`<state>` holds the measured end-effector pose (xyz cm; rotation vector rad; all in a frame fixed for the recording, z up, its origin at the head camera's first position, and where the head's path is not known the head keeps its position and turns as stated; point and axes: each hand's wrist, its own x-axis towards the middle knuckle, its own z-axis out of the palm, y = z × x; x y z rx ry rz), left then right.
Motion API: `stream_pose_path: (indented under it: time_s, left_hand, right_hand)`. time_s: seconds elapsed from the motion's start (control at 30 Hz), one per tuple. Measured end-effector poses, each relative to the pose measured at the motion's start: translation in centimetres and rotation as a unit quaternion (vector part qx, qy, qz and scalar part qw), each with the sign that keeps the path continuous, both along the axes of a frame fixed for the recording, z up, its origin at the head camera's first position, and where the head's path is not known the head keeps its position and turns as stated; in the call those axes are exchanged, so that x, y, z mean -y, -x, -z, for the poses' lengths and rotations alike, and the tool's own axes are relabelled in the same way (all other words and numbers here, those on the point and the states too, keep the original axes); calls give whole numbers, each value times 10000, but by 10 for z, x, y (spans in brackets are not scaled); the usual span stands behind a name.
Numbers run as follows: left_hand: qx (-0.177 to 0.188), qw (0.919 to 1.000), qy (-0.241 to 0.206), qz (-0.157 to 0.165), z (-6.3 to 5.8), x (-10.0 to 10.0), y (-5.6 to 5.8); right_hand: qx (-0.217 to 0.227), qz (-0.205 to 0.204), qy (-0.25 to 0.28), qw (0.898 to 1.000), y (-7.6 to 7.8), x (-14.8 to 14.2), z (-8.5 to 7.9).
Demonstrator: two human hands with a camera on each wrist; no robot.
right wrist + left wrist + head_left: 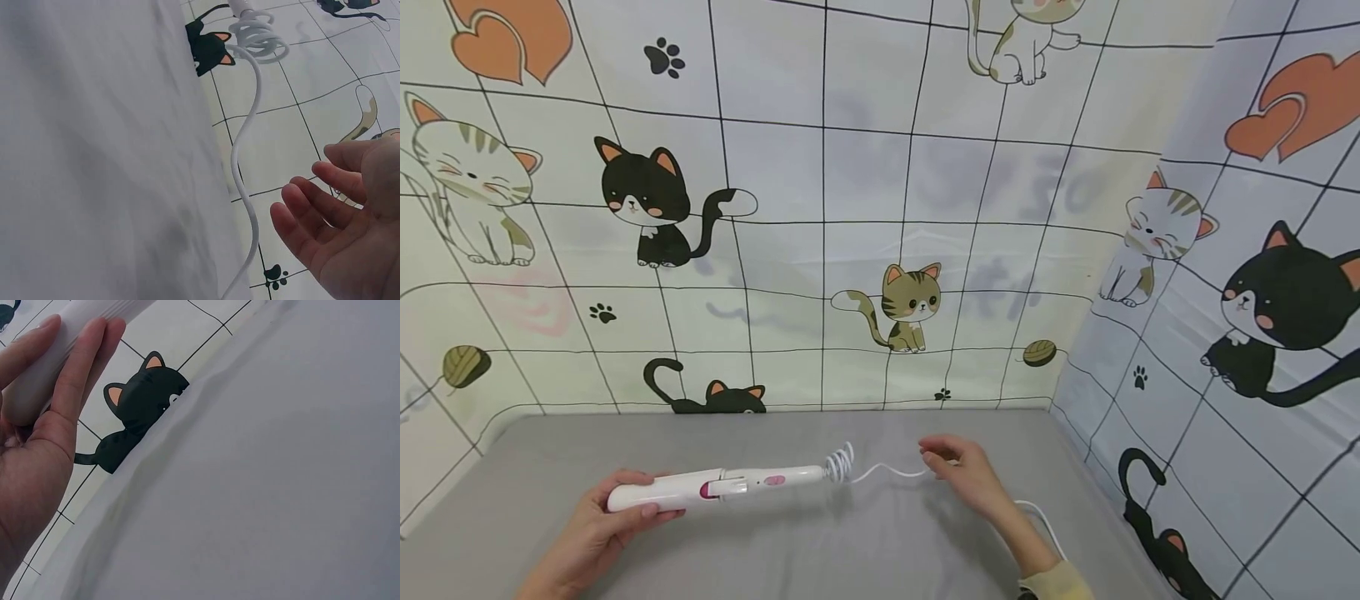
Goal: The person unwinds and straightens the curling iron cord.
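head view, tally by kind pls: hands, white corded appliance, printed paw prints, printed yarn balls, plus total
hands: 2
white corded appliance: 1
paw prints: 4
yarn balls: 2
total: 9

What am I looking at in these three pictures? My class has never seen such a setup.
No robot here: a person works bare-handed. The wide picture comes from a camera on the head; the others come from one on each wrist. The left hand holds a white wand-shaped device above a grey surface. Its white cord, coiled at the device's end, runs past the right hand, whose fingers are relaxed and do not grip it. Whether any cord rests on the surface is unclear.
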<state>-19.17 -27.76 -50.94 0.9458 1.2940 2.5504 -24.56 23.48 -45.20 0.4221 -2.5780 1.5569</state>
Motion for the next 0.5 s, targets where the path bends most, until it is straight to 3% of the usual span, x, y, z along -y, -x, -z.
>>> stream_pose_path:
  time_s: [0.23, 0.5]
  left_hand:
    - [4, 9999, 20, 111, -3, -1, 1]
    - [166, 9996, 124, 186, -7, 0, 0]
  right_hand:
    - [-12, -378, 181, 9991, 2, 10, 1]
    - [-152, -773, -134, 9968, 3, 24, 6]
